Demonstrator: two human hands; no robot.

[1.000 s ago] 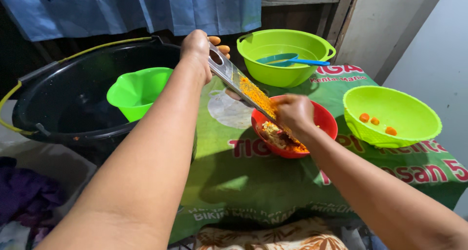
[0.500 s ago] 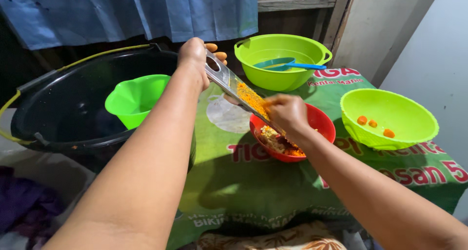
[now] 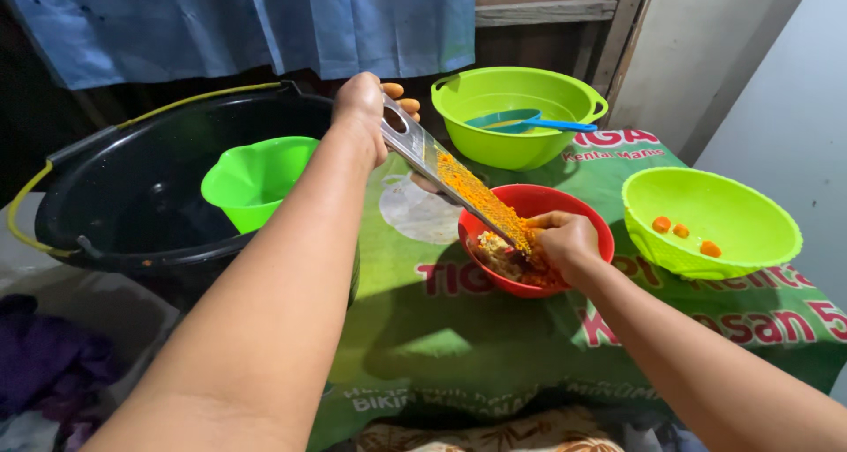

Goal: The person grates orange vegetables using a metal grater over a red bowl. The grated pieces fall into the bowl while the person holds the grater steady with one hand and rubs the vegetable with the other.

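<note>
Left hand clamped round top of metal grater, slanting down into red bowl. Right hand pinches hidden piece against grater's lower end. Orange shreds in bowl. Green bowl with orange chunks just right.

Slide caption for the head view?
Left hand tilts flat metal grater over round red plastic bowl; right hand rubs against it.
</note>
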